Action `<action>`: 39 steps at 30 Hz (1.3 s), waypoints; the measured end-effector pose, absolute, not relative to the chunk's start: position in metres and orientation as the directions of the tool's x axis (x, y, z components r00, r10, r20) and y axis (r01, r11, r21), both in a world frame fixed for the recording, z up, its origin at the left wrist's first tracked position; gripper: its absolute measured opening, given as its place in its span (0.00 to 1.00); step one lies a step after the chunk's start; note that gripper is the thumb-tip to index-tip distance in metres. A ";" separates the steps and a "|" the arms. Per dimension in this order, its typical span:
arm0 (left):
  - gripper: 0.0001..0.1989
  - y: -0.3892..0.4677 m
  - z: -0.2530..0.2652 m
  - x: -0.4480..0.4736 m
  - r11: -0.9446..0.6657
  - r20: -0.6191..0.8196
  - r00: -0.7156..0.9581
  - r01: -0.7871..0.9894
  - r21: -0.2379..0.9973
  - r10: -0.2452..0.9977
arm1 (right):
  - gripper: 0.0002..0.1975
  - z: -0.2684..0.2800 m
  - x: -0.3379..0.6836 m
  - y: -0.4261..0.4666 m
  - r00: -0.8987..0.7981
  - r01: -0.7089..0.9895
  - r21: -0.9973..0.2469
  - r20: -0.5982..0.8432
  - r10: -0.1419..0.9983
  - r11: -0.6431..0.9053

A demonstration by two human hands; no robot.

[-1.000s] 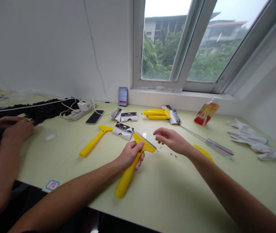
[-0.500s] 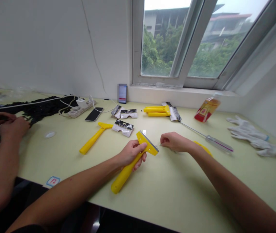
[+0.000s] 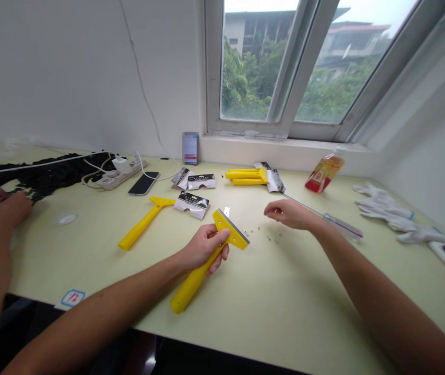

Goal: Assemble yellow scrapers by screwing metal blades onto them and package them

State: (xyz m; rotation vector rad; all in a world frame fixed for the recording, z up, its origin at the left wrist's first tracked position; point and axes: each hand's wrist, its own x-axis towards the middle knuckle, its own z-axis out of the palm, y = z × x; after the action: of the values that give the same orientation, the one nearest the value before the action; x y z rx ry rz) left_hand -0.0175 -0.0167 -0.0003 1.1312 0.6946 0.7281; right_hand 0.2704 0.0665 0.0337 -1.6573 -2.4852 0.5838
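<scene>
My left hand [image 3: 208,247] is closed around a yellow scraper [image 3: 193,286], the thumb pressed near its wide head. A metal blade edge runs along that head, which points up and to the right. My right hand [image 3: 288,213] hovers over the table to the right of the scraper, fingers curled together in a pinch; whatever they hold, if anything, is hidden. Several small nuts [image 3: 251,230] lie between the scraper head and my right hand. Just below that hand are several tiny screws [image 3: 269,238]. A small metal plate [image 3: 227,211] shows behind the scraper head.
Another yellow scraper [image 3: 140,226] lies left, beside printed cards [image 3: 192,204]. Farther back are stacked yellow scrapers [image 3: 246,177], a phone [image 3: 143,183] and a power strip [image 3: 123,177]. Rightward are a screwdriver [image 3: 343,226], a bottle [image 3: 324,171] and gloves [image 3: 386,211]. Another person's hands [image 3: 5,211] work at far left.
My right hand has lifted and moved slightly right, uncovering the small nuts and screws. My left hand still grips the scraper. The whole view has shifted a little.
</scene>
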 end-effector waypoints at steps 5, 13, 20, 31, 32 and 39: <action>0.20 -0.015 -0.005 -0.018 0.266 -0.148 0.576 -0.127 0.956 0.804 | 0.12 0.031 0.293 0.074 -0.318 0.913 -0.311 -0.131 0.939 0.266; 0.18 -0.014 -0.005 -0.017 0.261 -0.137 0.574 -0.138 0.955 0.807 | 0.07 0.019 0.279 0.072 -0.309 0.923 -0.263 -0.075 0.948 0.281; 0.19 -0.013 -0.009 -0.017 0.295 -0.151 0.615 -0.139 0.945 0.774 | 0.12 0.030 0.264 0.062 -0.418 0.855 -0.348 -0.026 0.908 0.384; 0.22 -0.011 -0.007 -0.016 0.303 -0.187 0.638 -0.076 0.950 0.747 | 0.09 0.047 0.234 0.043 -0.526 0.736 -0.486 0.030 0.850 0.472; 0.22 -0.010 -0.007 -0.016 0.300 -0.189 0.643 -0.066 0.952 0.742 | 0.09 0.045 0.235 0.045 -0.524 0.756 -0.446 0.027 0.851 0.479; 0.21 -0.011 -0.007 -0.016 0.313 -0.210 0.599 -0.071 0.947 0.772 | 0.07 0.018 0.263 0.071 -0.433 0.885 -0.220 -0.067 0.899 0.410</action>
State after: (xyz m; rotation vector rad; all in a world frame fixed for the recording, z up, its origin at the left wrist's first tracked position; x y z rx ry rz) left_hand -0.0160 -0.0108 -0.0067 1.1226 0.7544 0.6317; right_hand 0.2634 0.0707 0.0180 -1.6387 -2.5854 0.3435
